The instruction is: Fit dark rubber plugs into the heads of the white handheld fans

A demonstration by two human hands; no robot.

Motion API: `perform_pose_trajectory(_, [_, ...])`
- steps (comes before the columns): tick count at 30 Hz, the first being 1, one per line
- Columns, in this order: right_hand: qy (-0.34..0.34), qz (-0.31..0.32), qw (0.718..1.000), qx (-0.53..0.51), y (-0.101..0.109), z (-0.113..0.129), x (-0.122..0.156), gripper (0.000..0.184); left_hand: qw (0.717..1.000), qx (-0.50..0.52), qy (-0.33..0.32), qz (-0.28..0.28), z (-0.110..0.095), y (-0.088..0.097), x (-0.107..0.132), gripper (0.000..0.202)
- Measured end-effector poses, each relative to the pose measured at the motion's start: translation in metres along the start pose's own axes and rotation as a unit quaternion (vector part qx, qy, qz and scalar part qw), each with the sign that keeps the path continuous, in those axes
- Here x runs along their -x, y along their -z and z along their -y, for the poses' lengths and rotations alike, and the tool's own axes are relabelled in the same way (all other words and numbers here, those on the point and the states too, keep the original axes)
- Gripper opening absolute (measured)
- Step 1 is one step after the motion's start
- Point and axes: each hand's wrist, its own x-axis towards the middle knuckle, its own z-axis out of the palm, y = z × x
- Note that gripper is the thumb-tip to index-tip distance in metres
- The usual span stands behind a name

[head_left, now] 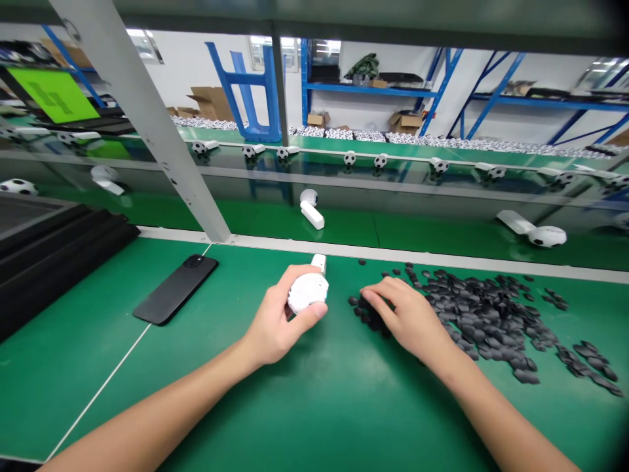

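Note:
My left hand [278, 321] is closed around a white round plastic piece [308, 292], thumb on its near edge and fingers along the far side. A short white stem [319, 263] sticks out beyond it, away from me. To the right, my right hand [405, 311] reaches down at a small cluster of black flat pieces [361, 313], thumb and forefinger pinched together. Whatever lies between those fingertips is too small to make out. Behind that hand spreads a larger pile of the same black pieces [484, 314] on the green tabletop [304, 413].
A black phone [175, 290] lies at the left, near stacked dark trays [59, 255]. Beyond the table's pale edge strip, a glossy green belt carries white pieces with stems [312, 214] and a football-patterned one [546, 236]. A slanted grey post [147, 124] rises at the left.

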Motion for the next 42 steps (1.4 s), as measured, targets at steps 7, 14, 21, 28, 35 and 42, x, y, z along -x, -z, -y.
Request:
perform_pose_trajectory(7, [0.057,0.028,0.993,0.097,-0.021,-0.005,-0.008,0.022,0.998,0.057,0.021,-0.036,0.004,0.008,-0.006,0.045])
perform_pose_trajectory(14, [0.017,0.028,0.999,0.033,-0.019,0.004,-0.013,0.009,0.988,0.122,0.094,0.029,-0.002,0.006,-0.005,0.054])
perform_pose_trajectory(21, [-0.071,0.065,0.976,-0.194,-0.01,0.022,0.0,0.015,0.979,0.148,0.098,0.097,0.008,-0.012,0.002,0.051])
perform_pose_trajectory(28, [-0.124,0.141,0.906,-0.379,-0.004,0.034,0.013,0.023,0.994,0.02,0.004,0.103,0.01,-0.017,0.006,0.044])
perform_pose_trajectory(35, [-0.155,0.131,0.903,-0.379,-0.011,0.041,0.014,0.021,0.99,-0.021,-0.043,0.136,0.009,-0.021,0.01,0.057])
perform_pose_trajectory(42, [-0.155,0.07,0.937,-0.306,-0.015,0.053,0.018,0.024,0.996,0.007,-0.003,0.09,0.002,-0.028,0.013,0.053])
